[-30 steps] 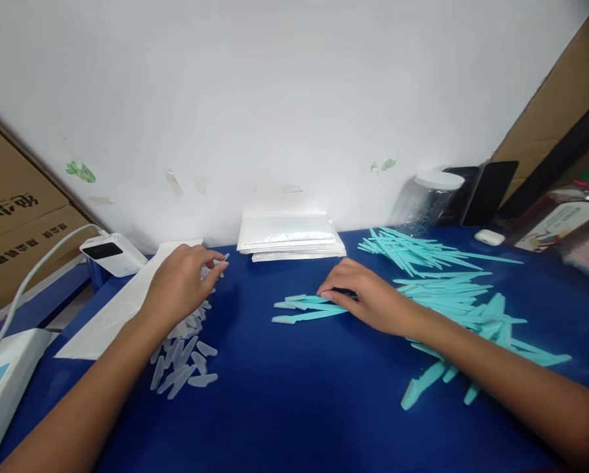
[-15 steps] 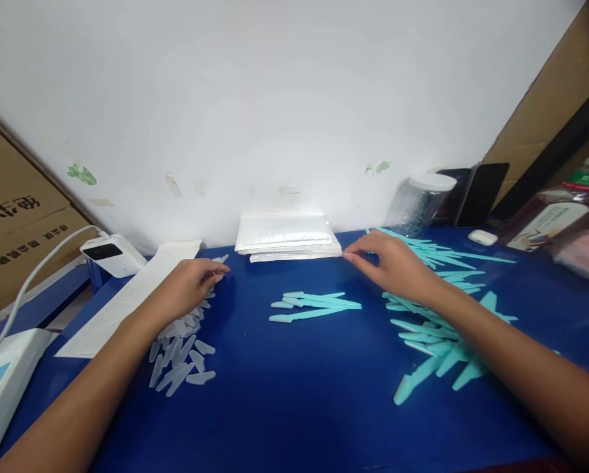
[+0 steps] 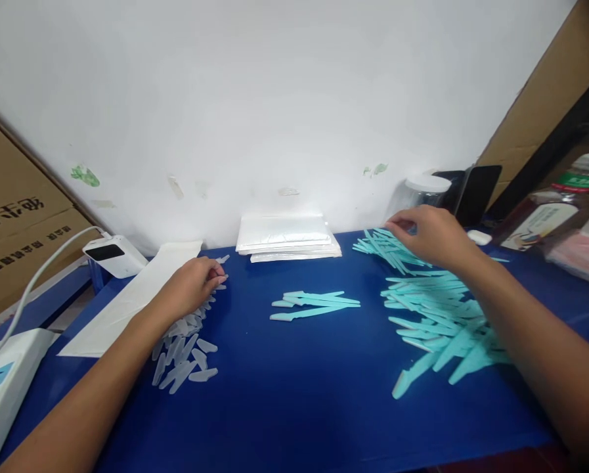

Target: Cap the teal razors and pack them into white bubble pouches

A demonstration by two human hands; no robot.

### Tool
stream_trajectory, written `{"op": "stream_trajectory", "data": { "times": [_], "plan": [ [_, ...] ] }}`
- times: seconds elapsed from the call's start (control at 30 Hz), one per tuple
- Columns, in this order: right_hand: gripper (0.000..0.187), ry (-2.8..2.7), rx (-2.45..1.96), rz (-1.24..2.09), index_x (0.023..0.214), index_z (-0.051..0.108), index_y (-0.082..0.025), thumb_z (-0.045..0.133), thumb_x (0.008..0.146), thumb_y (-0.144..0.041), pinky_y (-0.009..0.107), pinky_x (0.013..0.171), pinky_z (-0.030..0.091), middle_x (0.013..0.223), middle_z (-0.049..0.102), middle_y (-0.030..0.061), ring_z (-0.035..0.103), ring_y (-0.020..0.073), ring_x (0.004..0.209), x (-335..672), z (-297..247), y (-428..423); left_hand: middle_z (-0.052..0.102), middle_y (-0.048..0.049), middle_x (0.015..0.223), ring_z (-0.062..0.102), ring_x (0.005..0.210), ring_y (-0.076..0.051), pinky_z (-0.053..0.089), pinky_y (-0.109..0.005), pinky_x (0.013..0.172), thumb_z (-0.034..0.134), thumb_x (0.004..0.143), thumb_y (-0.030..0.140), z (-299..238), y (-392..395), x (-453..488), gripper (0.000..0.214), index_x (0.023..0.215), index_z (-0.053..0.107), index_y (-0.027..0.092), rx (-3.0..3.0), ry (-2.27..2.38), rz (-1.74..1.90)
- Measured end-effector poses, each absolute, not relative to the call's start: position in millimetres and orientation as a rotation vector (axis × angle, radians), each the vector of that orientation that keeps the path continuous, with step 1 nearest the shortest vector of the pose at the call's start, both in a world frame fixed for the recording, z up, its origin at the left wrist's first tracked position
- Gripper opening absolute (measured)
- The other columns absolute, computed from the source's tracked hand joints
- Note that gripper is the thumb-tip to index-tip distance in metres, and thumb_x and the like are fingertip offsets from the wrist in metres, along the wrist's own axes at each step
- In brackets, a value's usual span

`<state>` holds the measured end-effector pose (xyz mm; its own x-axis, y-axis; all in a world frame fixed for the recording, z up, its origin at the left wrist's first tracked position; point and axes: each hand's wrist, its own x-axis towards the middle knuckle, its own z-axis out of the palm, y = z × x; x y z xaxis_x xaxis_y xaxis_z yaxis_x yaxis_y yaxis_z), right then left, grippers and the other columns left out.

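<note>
My left hand point(image 3: 192, 284) is over the upper end of a pile of translucent plastic blade caps point(image 3: 180, 358), thumb and fingers closed together; I cannot make out what is between them. At the far right, my right hand point(image 3: 425, 233) bends over the back bundle of turquoise eyebrow razors point(image 3: 385, 249). Its fingertips are pinched at the bundle's upper edge, and anything in them is too small to make out. Between the hands lie several turquoise razors with pale caps on their blade ends point(image 3: 314, 302). More razors point(image 3: 429, 315) spread below my right forearm.
Flat white packets point(image 3: 284, 233) are stacked against the wall. A long white sheet point(image 3: 127, 305) lies beside my left forearm. At left are a white charging device point(image 3: 114, 255) and a power strip point(image 3: 8, 387). A clear jar point(image 3: 417, 194), dark phone point(image 3: 479, 194) and bottle point(image 3: 545, 213) stand at right.
My right hand has moved right and away from me, from beside the white packets to the back razor bundle, uncovering more razors. My left hand has barely shifted over the caps.
</note>
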<state>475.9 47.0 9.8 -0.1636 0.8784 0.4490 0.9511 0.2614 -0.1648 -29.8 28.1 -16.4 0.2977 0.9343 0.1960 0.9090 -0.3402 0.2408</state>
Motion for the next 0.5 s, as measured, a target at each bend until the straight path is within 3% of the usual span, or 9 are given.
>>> {"op": "stream_trajectory", "data": {
  "times": [0.13,0.3,0.5],
  "plan": [
    [0.03,-2.183,-1.789,-0.055,0.092,0.082,-0.02,0.064,0.095,-0.044,0.038,0.069,0.047,0.086,0.082,0.0106,0.074,0.0302,0.078,492.4,6.3,55.2,0.074,-0.0116,0.093,0.068,0.089,-0.032,0.051,-0.041,0.074,0.059,0.094,0.046,-17.2,23.5,-20.9,0.025,0.086,0.068,0.024,2.463,1.698,0.468],
    [0.046,-2.291,-1.856,-0.028,0.08,0.077,-0.02,0.065,0.092,-0.063,0.035,0.062,0.043,0.083,0.08,0.0106,0.071,0.0275,0.073,481.3,-5.6,57.4,0.072,-0.006,0.086,0.066,0.076,-0.025,0.048,-0.035,0.066,0.057,0.099,0.04,-15.1,15.6,-7.3,0.021,0.09,0.065,0.024,2.448,1.62,0.486],
    [0.031,-2.264,-1.947,-0.01,0.075,0.073,-0.021,0.071,0.09,-0.048,0.033,0.059,0.038,0.078,0.078,0.0096,0.067,0.0246,0.069,472.7,-18.3,59.5,0.074,-0.0061,0.095,0.073,0.081,-0.023,0.058,-0.038,0.077,0.056,0.103,0.041,-10.7,5.4,12.9,0.032,0.125,0.069,0.021,2.284,1.543,0.758]
  ]
}}
